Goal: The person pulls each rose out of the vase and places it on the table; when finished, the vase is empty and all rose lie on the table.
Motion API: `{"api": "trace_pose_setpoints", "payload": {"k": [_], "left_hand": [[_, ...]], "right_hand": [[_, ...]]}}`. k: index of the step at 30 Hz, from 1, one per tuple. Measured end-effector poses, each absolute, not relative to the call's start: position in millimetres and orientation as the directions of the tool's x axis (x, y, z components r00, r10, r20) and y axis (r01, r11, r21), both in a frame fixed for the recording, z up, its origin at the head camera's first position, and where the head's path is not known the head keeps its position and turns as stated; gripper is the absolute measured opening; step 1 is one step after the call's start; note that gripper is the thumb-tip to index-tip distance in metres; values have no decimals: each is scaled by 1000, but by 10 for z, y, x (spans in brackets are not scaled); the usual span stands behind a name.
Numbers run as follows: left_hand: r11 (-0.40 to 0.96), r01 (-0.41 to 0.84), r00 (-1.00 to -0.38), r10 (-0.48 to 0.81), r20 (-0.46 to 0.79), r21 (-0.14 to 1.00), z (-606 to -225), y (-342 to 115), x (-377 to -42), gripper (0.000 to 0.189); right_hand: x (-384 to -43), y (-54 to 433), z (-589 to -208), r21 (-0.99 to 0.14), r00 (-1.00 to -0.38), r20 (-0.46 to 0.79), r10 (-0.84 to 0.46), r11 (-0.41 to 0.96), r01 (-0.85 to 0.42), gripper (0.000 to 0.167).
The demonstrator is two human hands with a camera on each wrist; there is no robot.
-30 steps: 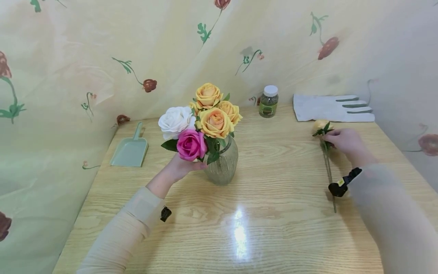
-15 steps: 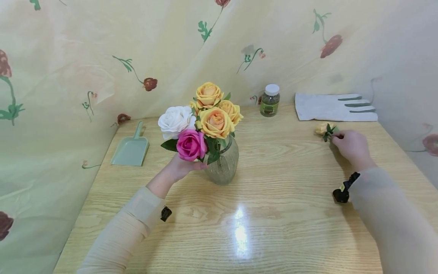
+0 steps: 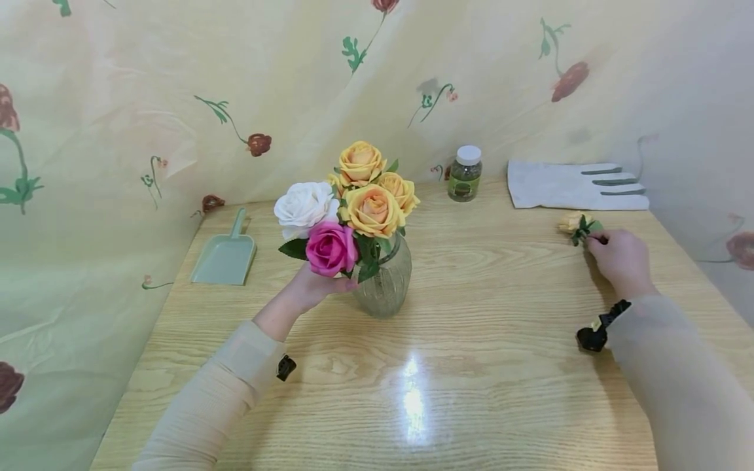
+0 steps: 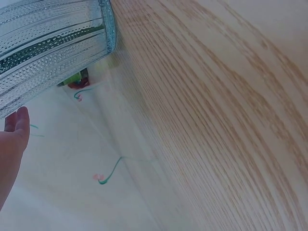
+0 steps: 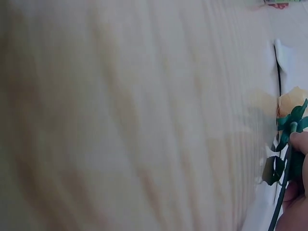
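Toward right edge of surface (image 3: 501,392), just in front of glove (image 3: 554,186): yellow rose (image 3: 570,223). Likely light; stem (image 5: 285,185) probably stiff, petals soft, easily crushed, so best taken just under bloom. Right hand (image 3: 624,258) pinches it there, fingers closed. Left hand (image 3: 309,288) holds glass vase (image 3: 389,288), left of surface's middle; glass probably slick, breakable. Roses (image 3: 331,248) hide part of that grip; finger curl hard to judge.
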State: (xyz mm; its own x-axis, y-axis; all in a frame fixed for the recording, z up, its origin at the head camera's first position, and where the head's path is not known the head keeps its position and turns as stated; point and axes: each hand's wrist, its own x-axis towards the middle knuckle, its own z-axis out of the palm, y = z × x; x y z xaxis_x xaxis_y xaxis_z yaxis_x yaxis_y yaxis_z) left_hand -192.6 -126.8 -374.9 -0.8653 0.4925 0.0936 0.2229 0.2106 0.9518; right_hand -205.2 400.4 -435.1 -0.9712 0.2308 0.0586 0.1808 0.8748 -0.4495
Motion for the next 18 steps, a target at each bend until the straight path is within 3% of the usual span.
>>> {"api": "trace_pose_setpoints", "payload": {"k": [5,12,18], "left_hand": [[218,225,-862,499,89,950,-3730,-1267,-1919,86],[231,304,-836,530,142,925,-3719,-1216,-1942,120],[207,319,-832,529,168,925,-3743,-1207,-1960,124]], "right_hand": [[-2039,4023,-4347,-443,-968,49,247,874,201,36],[-2002,4004,-4314,-470,-964,49,262,857,209,45],[-2020,3945,-4200,-508,-955,109,277,841,186,52]]}}
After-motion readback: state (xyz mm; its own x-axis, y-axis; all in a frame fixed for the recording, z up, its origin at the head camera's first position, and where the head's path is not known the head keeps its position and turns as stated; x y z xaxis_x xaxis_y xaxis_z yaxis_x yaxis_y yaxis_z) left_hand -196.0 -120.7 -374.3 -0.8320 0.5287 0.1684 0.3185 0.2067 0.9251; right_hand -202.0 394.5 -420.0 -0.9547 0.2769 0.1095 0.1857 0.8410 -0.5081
